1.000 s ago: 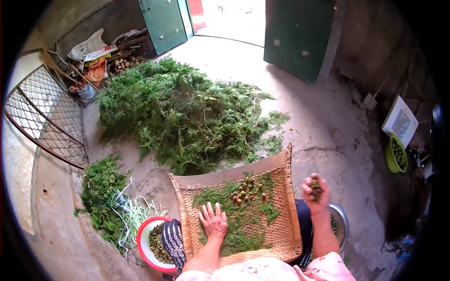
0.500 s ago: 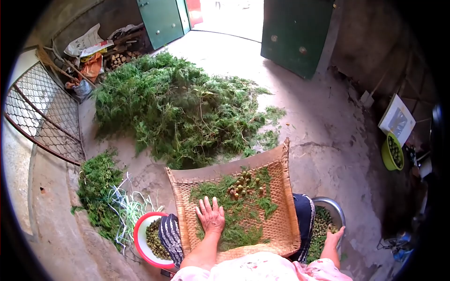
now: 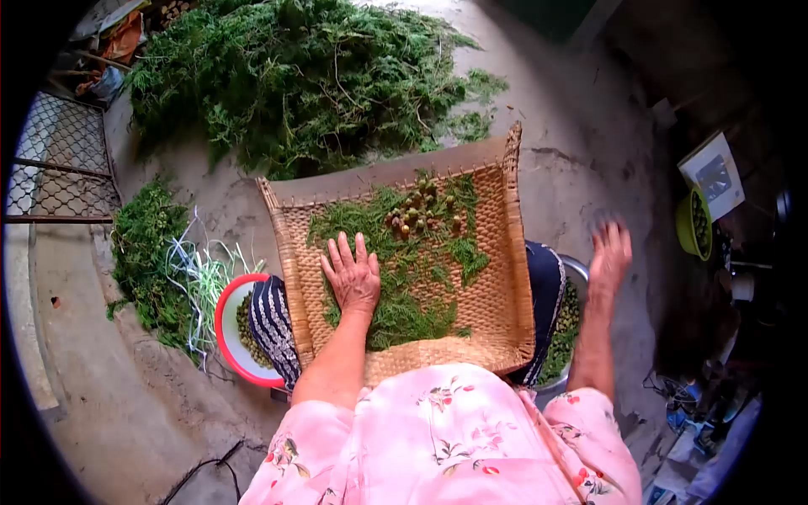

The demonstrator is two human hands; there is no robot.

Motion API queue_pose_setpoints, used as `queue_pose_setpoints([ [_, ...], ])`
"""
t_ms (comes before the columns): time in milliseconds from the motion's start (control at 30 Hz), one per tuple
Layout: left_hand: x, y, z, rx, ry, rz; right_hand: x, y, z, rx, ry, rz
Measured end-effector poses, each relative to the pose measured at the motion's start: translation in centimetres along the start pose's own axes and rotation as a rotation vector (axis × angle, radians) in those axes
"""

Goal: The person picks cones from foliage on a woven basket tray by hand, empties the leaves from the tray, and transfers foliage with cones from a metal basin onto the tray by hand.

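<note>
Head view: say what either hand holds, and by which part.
Nothing visibly held: left hand rests flat over the woven tray; right hand looks empty.

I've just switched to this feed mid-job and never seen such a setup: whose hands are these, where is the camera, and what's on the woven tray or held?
There is no machine: these are a person's two bare hands. The camera is worn on their head and looks forward and down, so the pink shirt below is theirs. On the woven tray lie green sprigs and a cluster of small round fruits, by their look. The left hand lies flat over the sprigs, fingers spread. The right hand is beside the tray, fingers extended; it looks empty, though its fingertips are blurred.
</note>
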State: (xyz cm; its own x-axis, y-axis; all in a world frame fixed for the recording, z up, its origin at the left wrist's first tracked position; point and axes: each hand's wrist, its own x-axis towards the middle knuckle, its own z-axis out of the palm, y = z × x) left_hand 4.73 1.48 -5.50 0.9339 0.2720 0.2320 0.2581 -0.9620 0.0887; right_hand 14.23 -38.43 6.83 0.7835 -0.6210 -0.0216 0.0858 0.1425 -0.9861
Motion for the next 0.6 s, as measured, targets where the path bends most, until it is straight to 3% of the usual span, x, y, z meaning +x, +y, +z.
queue_pose_setpoints([
  [133,-0.1,0.1,0.0,0.007,-0.010,0.001,-5.2,-4.0,13.0,-0.323,-0.614,-0.219],
  [233,-0.1,-0.1,0.2,0.011,-0.008,0.005,-6.9,1.3,18.5,-0.758,-1.027,-0.672],
  [367,0.0,0.0,0.2,0.013,-0.024,-0.004,-10.7,8.0,21.2,-1.263,-1.174,-0.908],
  [600,0.1,0.0,0.1,0.009,-0.011,-0.006,-14.7,10.0,18.6,-1.327,-1.210,-0.840],
])
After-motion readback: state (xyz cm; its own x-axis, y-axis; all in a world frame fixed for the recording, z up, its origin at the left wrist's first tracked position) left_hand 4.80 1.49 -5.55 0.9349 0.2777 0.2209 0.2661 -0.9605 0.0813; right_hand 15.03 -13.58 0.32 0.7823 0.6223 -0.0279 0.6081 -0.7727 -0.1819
